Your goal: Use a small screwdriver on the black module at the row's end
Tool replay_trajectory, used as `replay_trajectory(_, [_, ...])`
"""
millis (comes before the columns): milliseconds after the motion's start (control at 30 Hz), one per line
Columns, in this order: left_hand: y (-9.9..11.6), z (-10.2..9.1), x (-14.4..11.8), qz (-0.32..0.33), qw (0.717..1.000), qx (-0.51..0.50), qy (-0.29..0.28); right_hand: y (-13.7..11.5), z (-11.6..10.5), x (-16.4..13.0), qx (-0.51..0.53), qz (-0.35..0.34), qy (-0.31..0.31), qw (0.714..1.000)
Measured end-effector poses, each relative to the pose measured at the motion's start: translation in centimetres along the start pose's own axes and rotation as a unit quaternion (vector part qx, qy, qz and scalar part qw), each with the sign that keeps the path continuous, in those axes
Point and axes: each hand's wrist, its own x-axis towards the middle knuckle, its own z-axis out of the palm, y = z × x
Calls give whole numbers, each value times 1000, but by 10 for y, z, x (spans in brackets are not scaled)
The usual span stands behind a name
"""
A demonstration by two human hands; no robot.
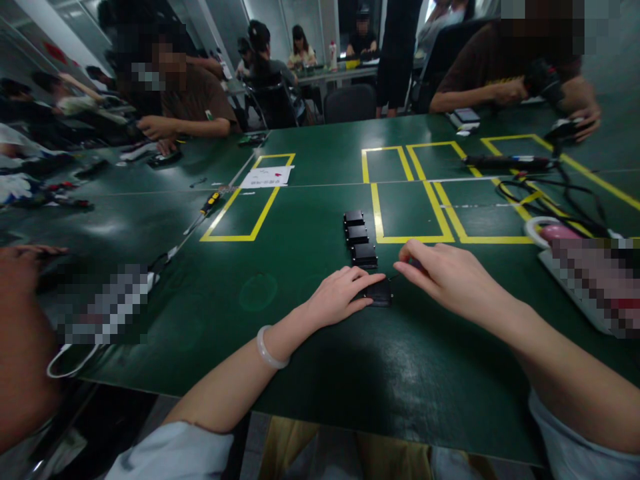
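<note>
My left hand [340,293] lies flat on the green table [310,360], its fingers resting on a small black box [381,293]. My right hand [443,273] hovers just right of that box, fingertips pinched near its far right corner around something too small to make out. A row of three more black boxes [358,236] runs away from the held one toward the middle of the table. A white bangle sits on my left wrist.
Yellow tape rectangles [410,200] mark the tabletop. A screwdriver [203,212] and white paper [267,176] lie at left, black cables [545,193] and a pink-and-white object [550,232] at right. Other people sit at the far side and at left; a person's arm [20,333] is at near left.
</note>
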Motion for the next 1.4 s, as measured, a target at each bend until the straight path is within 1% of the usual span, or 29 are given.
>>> replay_trajectory(133, [1, -1, 0, -2, 1000, -1, -1, 1, -1, 0, -3, 10, -3, 1000])
replay_trajectory(300, [1, -1, 0, -4, 1000, -1, 1, -1, -3, -2, 4, 17, 9, 1000])
replay_trajectory(467, [1, 0, 0, -2, 1000, -3, 1, 1, 0, -1, -9, 10, 8, 1000])
replay_trajectory(600, [2, -1, 0, -4, 1000, -2, -1, 3, 1, 0, 16, 5, -4, 1000])
replay_trajectory(700, [1, -1, 0, -2, 1000, -2, 0, 1, 1, -1, 26, 6, 2, 1000])
replay_trajectory(833, [0, 0, 0, 0, 1000, -2, 3, -1, -1, -1, 18, 12, 9, 1000])
replay_trajectory(1067, [1, 0, 0, -3, 1000, -1, 2, 1, 0, 0, 4, 21, -4, 1000])
replay_trajectory(1233, [1, 0, 0, -1, 1000, -4, 2, -2, -2, -1, 17, 25, 11, 999])
replay_trajectory(1400, [1, 0, 0, 0, 1000, -2, 4, 0, -1, -1, 3, 13, 10, 1000])
